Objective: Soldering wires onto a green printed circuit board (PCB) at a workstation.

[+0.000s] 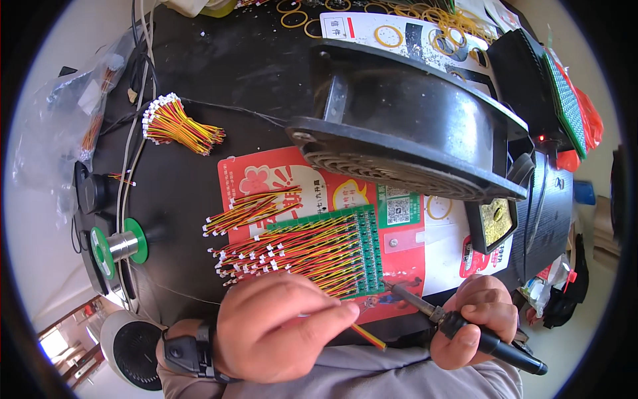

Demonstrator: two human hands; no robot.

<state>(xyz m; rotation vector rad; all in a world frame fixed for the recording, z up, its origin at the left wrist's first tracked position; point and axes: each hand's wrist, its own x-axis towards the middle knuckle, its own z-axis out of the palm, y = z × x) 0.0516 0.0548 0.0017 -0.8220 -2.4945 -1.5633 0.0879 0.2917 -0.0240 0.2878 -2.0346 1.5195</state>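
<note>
My right hand (480, 322) is wrapped round the black handle of a soldering iron (455, 324), whose metal tip points at the lower corner of a green circuit board panel (370, 249). Between thumb and finger, my left hand (282, 326) pinches a thin cable (369, 337) of red, yellow and black wires; its end sticks out to the right. Rows of such cables with white connectors (272, 251) run leftward from the panel. A few loose cables (252, 209) lie just above them. My left hand hides the panel's lower left part.
A large black fan (412, 126) stands over the panel. Right of it sits a holder with yellow sponge (497, 223). A solder spool (119, 246), a bundle of cables (179, 126) and a plastic bag (60, 133) are at left. Rubber bands (389, 36) lie at the back.
</note>
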